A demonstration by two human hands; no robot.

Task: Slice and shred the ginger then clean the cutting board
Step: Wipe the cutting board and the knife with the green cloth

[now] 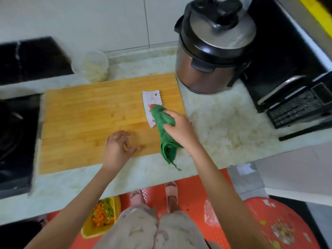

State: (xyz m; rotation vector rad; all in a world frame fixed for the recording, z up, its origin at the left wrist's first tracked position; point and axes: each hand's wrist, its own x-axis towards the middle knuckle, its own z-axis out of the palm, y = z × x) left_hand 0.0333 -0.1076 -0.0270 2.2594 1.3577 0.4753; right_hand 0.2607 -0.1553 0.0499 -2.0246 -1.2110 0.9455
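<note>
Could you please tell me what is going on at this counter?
A person's right hand grips a green cloth and holds it against the knife, which lies flat on the board. The left hand rests on the board near its front edge, fingers relaxed. No ginger shows on the board; a tub stands behind it.

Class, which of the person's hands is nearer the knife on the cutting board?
Right. The right hand grips the green cloth against the knife; the left hand rests on the board, apart from it.
</note>
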